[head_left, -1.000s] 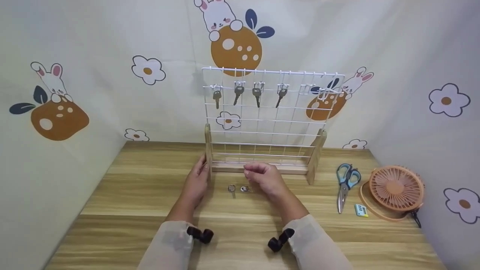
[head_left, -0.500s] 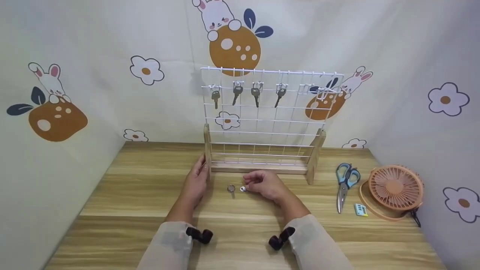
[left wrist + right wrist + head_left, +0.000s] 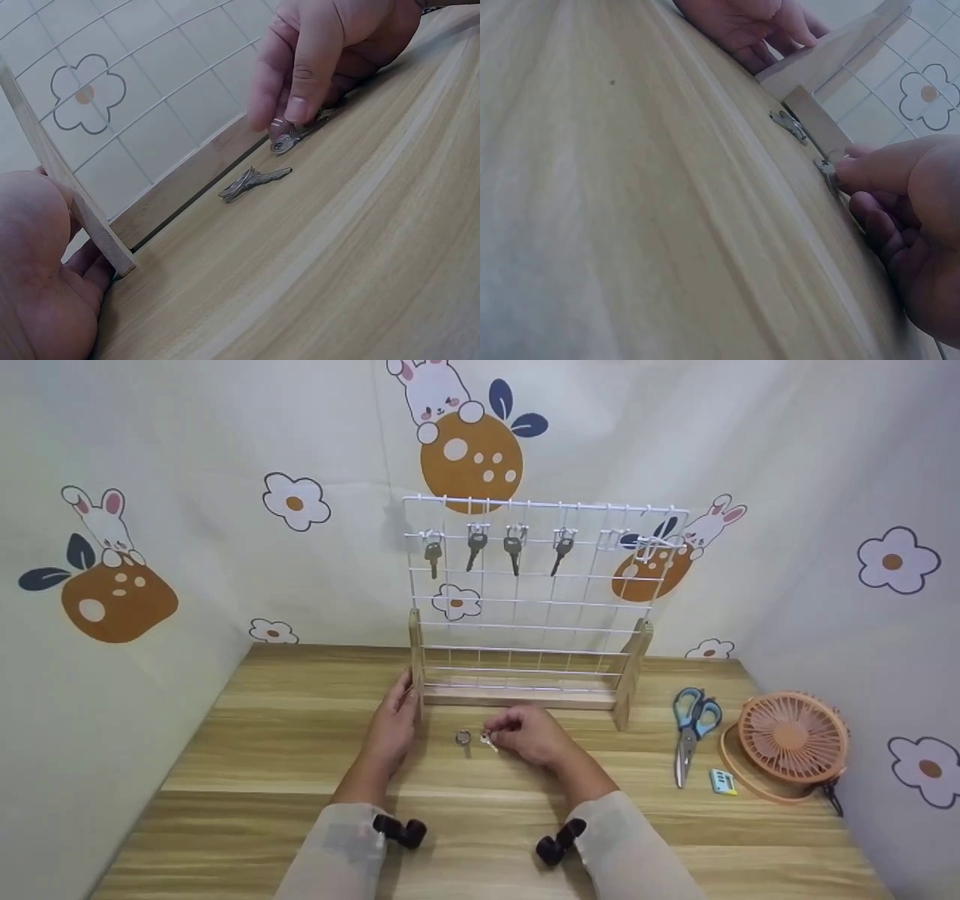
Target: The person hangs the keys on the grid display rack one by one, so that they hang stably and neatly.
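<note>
In the head view my left hand (image 3: pixel 391 721) holds the left wooden leg (image 3: pixel 416 660) of a white wire grid rack (image 3: pixel 525 626). The left wrist view has its fingers partly hidden behind that leg (image 3: pixel 101 232). My right hand (image 3: pixel 534 733) is low over the table in front of the rack, thumb and finger pinching a key with a ring (image 3: pixel 488 741). In the right wrist view the fingertips cover part of this key (image 3: pixel 827 174). A second key with a ring (image 3: pixel 463 738) lies on the table just left of it, untouched.
Several keys (image 3: pixel 514 553) hang from hooks along the grid's upper part; hooks at its right (image 3: pixel 615 538) bear no key. Scissors (image 3: pixel 691 735), a small blue-green item (image 3: pixel 723 781) and an orange fan (image 3: pixel 791 739) are at the right. Patterned cloth walls surround the wooden table (image 3: pixel 247 750).
My right hand has come down toward the table and pinched the right-hand key, whose ring end is now tipped up. My left hand stays at the rack's leg.
</note>
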Motion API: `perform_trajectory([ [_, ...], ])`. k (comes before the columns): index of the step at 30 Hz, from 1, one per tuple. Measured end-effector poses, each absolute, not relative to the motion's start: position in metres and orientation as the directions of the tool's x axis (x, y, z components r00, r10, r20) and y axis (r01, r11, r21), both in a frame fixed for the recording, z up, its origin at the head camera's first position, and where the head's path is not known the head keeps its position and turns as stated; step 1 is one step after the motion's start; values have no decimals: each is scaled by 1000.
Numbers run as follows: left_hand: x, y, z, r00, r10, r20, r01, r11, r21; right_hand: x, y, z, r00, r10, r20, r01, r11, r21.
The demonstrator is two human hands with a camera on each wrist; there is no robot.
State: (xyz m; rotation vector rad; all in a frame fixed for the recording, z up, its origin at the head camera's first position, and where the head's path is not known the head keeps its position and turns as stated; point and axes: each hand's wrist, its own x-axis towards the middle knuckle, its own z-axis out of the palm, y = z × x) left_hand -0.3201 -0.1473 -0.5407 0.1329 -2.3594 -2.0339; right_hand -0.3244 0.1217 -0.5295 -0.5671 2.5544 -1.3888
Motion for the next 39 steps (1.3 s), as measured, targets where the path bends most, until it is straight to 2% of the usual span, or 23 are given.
perform_trajectory([
  [9,-320,-147,-541,-998,-61,-18,-25,116,993,-325,122,-530,-940,-341,32,-206,486,-850],
  [17,-321,-147,-541,-998,-61,-8,-14,99,995,-327,122,-517,-959,-274,68,-152,301,-941],
  [24,-321,-146,-542,-997,-78,-19,-28,111,993,-319,125,-485,-966,-228,125,-150,96,-984],
  [29,-321,-145,-542,-997,-76,-25,-32,102,994,-309,132,-459,-973,-139,185,-179,-50,-982],
  [39,-321,-146,-541,-997,-70,-29,-36,103,994,-299,159,-395,-944,32,327,-328,-153,-932],
])
